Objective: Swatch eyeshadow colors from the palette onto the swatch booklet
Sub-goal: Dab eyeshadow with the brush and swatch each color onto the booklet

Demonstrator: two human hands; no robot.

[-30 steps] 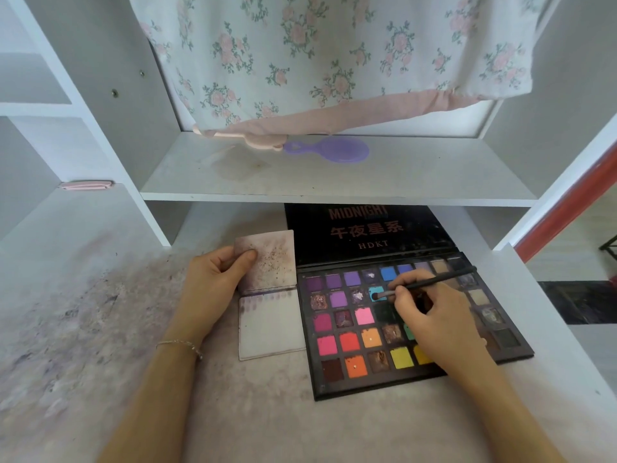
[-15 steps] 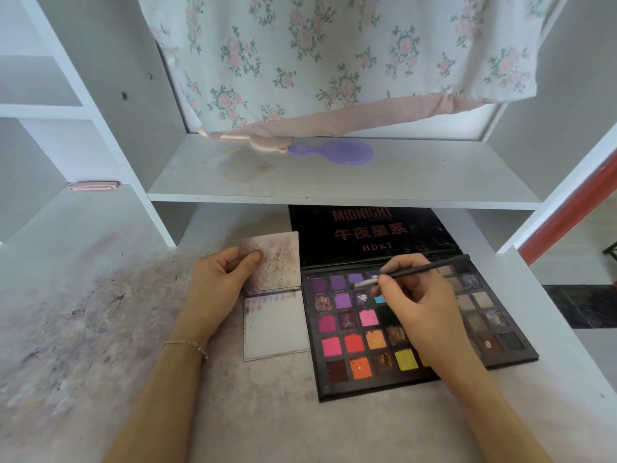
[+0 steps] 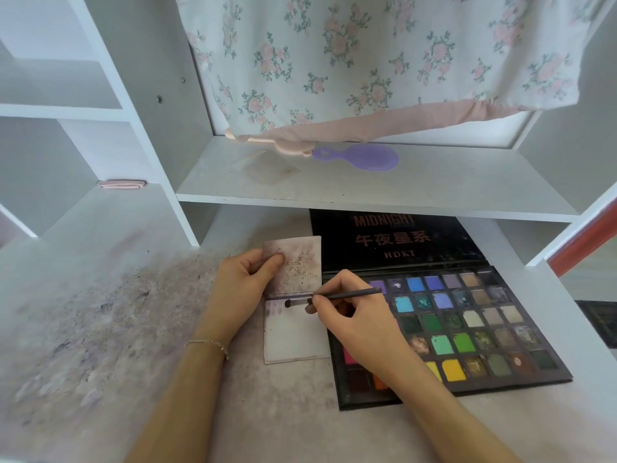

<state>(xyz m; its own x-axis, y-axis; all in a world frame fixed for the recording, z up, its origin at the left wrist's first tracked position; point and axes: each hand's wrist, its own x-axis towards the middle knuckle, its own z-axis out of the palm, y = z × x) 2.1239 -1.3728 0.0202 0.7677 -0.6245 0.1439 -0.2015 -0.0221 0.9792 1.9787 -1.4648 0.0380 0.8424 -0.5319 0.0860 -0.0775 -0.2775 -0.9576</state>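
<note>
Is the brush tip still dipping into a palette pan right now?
No, the right hand holds the brush with its tip over the swatch booklet, left of the palette.

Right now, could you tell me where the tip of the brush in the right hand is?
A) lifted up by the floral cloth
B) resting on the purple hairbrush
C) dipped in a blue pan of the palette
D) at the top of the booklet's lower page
D: the right hand holds the brush with its tip at the top of the swatch booklet's lower page, left of the palette.
</note>
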